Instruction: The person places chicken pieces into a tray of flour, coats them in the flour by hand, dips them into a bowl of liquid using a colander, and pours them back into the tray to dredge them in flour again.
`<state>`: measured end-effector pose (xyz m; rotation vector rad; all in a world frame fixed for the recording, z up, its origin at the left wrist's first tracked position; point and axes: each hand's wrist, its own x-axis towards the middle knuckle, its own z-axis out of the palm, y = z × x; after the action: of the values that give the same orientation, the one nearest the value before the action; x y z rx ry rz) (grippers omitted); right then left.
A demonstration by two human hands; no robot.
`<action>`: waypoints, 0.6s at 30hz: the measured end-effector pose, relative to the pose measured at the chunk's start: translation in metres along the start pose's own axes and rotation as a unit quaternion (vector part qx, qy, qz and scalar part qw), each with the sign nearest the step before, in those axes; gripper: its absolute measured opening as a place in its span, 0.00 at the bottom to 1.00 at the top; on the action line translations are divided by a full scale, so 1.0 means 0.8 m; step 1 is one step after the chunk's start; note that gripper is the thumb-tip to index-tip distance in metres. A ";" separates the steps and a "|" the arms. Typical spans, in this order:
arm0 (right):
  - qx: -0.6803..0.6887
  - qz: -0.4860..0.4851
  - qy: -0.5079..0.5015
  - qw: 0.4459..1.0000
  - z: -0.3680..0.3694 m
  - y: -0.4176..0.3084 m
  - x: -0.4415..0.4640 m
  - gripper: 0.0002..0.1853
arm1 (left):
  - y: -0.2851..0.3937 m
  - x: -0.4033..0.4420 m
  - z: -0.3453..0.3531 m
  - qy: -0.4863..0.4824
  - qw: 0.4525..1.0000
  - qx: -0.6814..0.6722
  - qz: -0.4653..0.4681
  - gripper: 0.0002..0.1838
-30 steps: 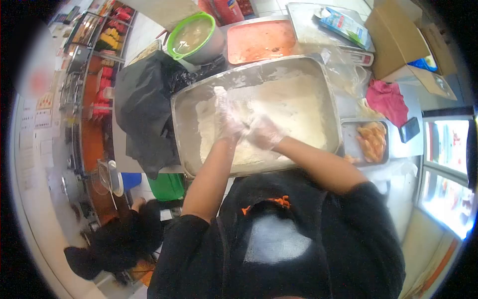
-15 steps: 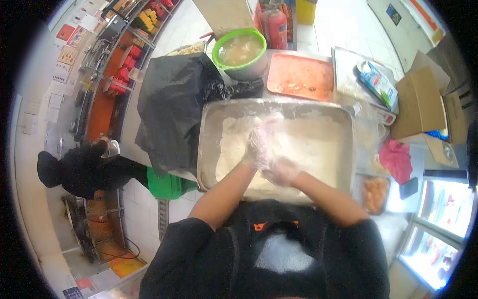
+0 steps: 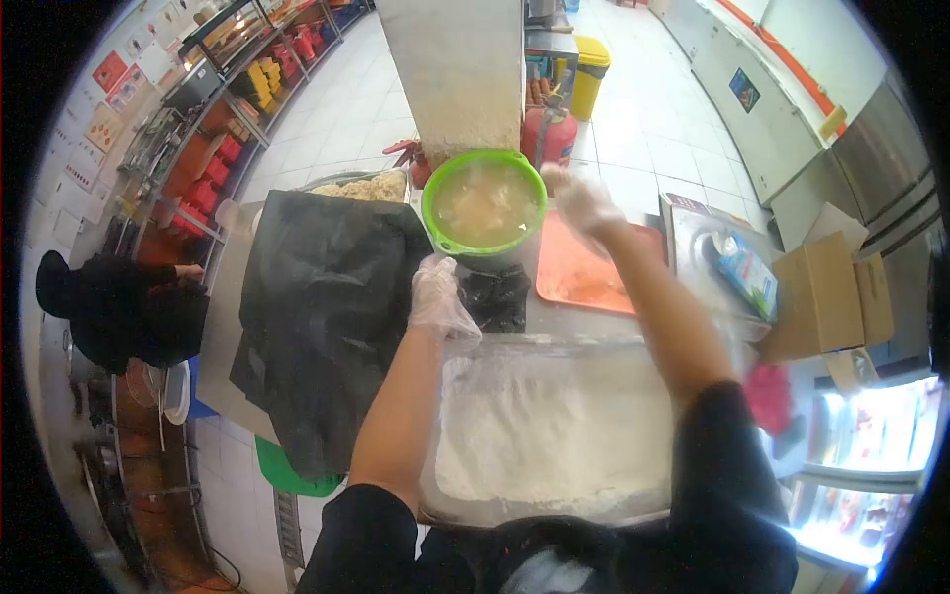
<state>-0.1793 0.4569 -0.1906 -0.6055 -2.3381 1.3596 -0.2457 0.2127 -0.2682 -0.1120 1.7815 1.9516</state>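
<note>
A green-rimmed tub (image 3: pixel 430 213) of cloudy liquid with pale pieces in it stands beyond the flour tray. My left hand (image 3: pixel 440 297), in a clear glove dusted white, is at the tub's near left side, its bent fingers against the rim. On the tub's right side is my right hand (image 3: pixel 584 206), also gloved and raised beside the rim; motion smears its fingers, so contact is unclear. Directly before my body lies a large metal tray (image 3: pixel 554 342) holding white flour (image 3: pixel 554 426), with ridges and hollows across its surface.
Black plastic sheeting (image 3: pixel 327 317) covers things on the left. An orange tray (image 3: pixel 579 277) lies right of the tub, with a blue-white packet (image 3: pixel 744 272) and cardboard box (image 3: pixel 816 297) farther right. A fire extinguisher (image 3: pixel 549 137) stands behind. Another person (image 3: pixel 129 307) works at left.
Both hands have left the flour and moved forward to either side of the green-rimmed tub. The view has shifted, showing more floor ahead. The other person has changed posture.
</note>
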 end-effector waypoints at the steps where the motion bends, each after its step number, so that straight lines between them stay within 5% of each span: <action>1: -0.118 0.025 0.004 0.993 0.011 0.006 0.040 0.13 | -0.002 0.011 -0.004 -0.020 0.998 0.062 -0.020 0.17; 3: -0.230 0.051 0.005 0.972 0.036 0.032 0.111 0.15 | -0.017 0.029 -0.010 -0.030 0.997 0.071 0.004 0.16; 5: -0.599 -0.092 -0.184 0.774 0.064 0.073 0.169 0.15 | -0.019 0.038 -0.011 -0.069 0.997 0.020 -0.034 0.14; 6: -0.598 -0.093 -0.185 0.774 0.073 0.087 0.186 0.15 | -0.015 0.037 -0.008 -0.063 0.997 0.004 -0.053 0.13; 8: -0.471 0.025 -0.093 0.877 0.090 0.103 0.200 0.15 | -0.009 0.038 -0.008 -0.044 0.998 0.028 -0.043 0.13; 9: -0.471 0.030 -0.098 0.876 0.094 0.114 0.205 0.15 | -0.010 0.039 -0.006 -0.031 0.998 0.053 -0.031 0.13; 11: -0.588 -0.074 -0.211 0.777 0.083 0.107 0.202 0.14 | -0.010 0.044 0.002 -0.028 0.999 0.032 -0.009 0.13; 13: -0.247 0.049 -0.114 0.961 0.072 0.095 0.172 0.14 | 0.007 0.045 0.004 -0.023 0.999 0.031 0.036 0.13; 15: -0.050 0.253 -0.028 0.966 0.074 0.069 0.164 0.16 | 0.026 0.047 0.012 -0.005 0.998 0.036 0.053 0.13; 16: -0.051 0.255 -0.028 0.965 0.068 0.057 0.152 0.16 | 0.032 0.053 0.011 0.008 0.998 0.003 0.055 0.12; 18: 0.232 0.208 -0.015 0.950 0.062 0.043 0.130 0.16 | 0.041 0.056 0.008 0.011 0.996 -0.063 0.067 0.10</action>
<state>-0.2862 0.4916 -0.2338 -0.9580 -1.8608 2.0326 -0.2965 0.2316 -0.2542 -0.0573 1.7177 2.1649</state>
